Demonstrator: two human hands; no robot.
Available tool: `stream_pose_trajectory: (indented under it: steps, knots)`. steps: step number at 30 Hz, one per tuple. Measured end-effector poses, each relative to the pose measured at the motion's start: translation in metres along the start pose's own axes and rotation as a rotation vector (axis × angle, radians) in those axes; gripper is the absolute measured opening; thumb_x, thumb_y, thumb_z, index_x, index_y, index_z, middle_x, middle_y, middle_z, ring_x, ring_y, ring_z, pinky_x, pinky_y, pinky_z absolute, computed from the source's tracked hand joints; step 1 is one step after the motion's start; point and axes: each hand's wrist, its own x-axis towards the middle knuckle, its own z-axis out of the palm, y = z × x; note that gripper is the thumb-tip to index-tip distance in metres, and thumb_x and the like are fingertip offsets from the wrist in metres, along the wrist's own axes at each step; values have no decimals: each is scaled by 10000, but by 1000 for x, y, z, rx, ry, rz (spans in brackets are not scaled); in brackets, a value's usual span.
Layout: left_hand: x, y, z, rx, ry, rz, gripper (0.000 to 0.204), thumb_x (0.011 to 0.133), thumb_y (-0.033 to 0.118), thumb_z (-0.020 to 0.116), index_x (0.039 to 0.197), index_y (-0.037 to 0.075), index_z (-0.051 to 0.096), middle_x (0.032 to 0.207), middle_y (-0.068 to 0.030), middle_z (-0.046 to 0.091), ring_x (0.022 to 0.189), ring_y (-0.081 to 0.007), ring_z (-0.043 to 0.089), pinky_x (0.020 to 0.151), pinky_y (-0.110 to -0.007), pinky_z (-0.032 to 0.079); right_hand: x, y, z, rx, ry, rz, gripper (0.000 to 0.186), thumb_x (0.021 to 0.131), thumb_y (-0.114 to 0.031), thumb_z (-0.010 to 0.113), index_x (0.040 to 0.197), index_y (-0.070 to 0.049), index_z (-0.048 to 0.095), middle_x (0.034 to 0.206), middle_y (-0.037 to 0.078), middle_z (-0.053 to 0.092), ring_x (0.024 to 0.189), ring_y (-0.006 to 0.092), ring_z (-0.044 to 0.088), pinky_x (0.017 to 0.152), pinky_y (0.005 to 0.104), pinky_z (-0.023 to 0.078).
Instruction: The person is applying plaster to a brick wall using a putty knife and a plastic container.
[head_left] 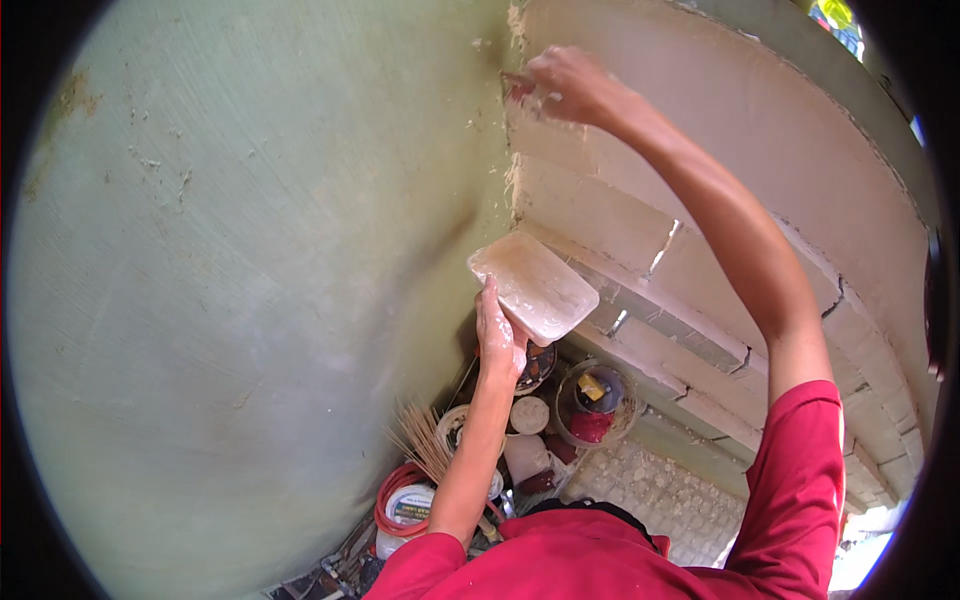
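My left hand (498, 335), smeared with white paste, grips a shallow rectangular white plastic tub (535, 285) from beneath its near side. Wet white paste coats the tub's inside. Up at the corner of two walls, my right hand (572, 88) is closed on a small red putty knife (518, 91). Most of the knife hides behind my fingers, and its tip lies against the corner joint. White paste also clings to my right fingers. Rough white filler (514, 185) runs down the joint below that hand.
A smooth greenish wall (250, 250) fills the left side; pale block courses with open gaps (665, 250) stand on the right. Below are a clear round bucket (630, 410), thin sticks (425, 440), a red coiled hose (388, 500), a white lidded tub (410, 507) and patterned floor tiles (640, 490).
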Motion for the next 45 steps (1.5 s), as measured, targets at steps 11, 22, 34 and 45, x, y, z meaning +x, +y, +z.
stream_pose_trajectory:
  steps: [11,22,34,45]
  knots:
    - [-8,-1,-10,1,-25,-7,558,909,442,530,1299,89,347,1283,-96,441,1166,-220,483,923,-383,471,-19,4,1,14,147,28,178,684,-143,628,823,-58,557,798,128,584,862,332,570,760,479,463]
    - [-32,-4,-26,-30,11,6,516,917,418,522,1287,84,386,1269,-91,473,1180,-213,484,963,-375,446,-81,-76,103,299,438,565,203,768,-181,622,675,-2,627,614,204,564,590,372,570,573,461,453]
    - [-49,2,-34,-23,37,-37,506,923,436,496,1291,106,388,1301,-77,458,1184,-218,485,952,-384,452,-153,-90,59,127,777,911,117,796,-118,659,748,-12,671,628,155,612,459,255,568,483,398,445]
    - [-61,2,-25,-23,40,-65,466,932,433,482,1264,112,418,1277,-73,482,1177,-213,491,946,-387,453,-132,-68,90,-51,710,752,191,787,-195,680,683,-41,637,548,144,571,453,310,550,457,405,402]
